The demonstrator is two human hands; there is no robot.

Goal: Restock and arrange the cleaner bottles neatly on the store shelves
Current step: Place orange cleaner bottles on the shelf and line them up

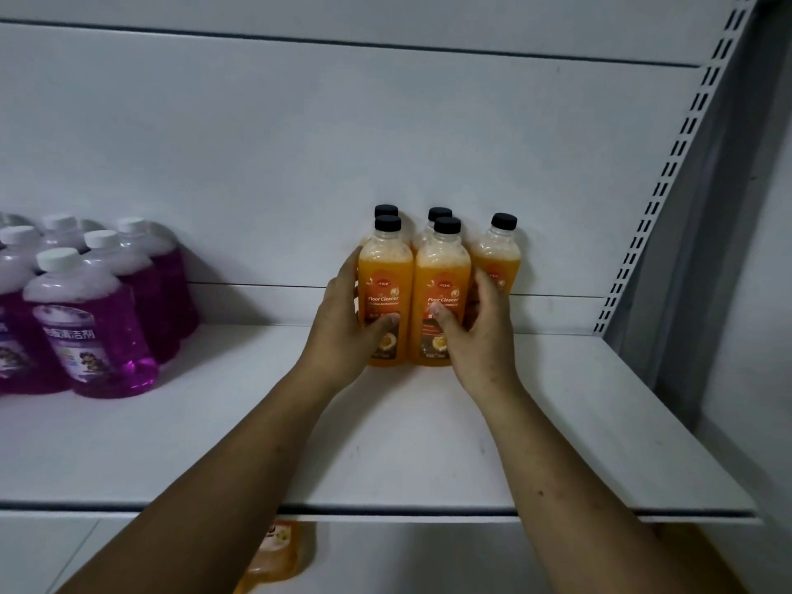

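On the white shelf (428,443): bare board out front, and all the action sits deep at the rear, hard by the back panel (300,143).
Far left: purple bottles (94,327) in a tight, white-capped cluster, well apart from both hands, nobody touching them.
Orange block: five orange bottles (385,259) of floor cleaner, all upright with black caps up, labels of the front two facing out. They stand as two rows of two, plus a lone bottle (497,255) at the right rear.
Key relation: the front pair stands between the two hands, long axes vertical. The open slot lies just right of the pair, in front of the lone bottle, and the right hand is the nearer one to it. That, I'd judge, is where the row grows next.
Left arm: reaching in low and long; the left hand (343,323) wraps the front-left bottle (383,293) from its outer side.
Right arm: mirroring it; the right hand (480,332) clasps the front-right bottle (443,285), fingers tucked in beside the lone bottle.
Thumbs: left thumb (388,322) and right thumb (441,315) both lie across the labels, so both hands are grasping, neither released.
Step in hand: squaring the pair up, by my reading. Whether it touches the rear row, I can't tell.
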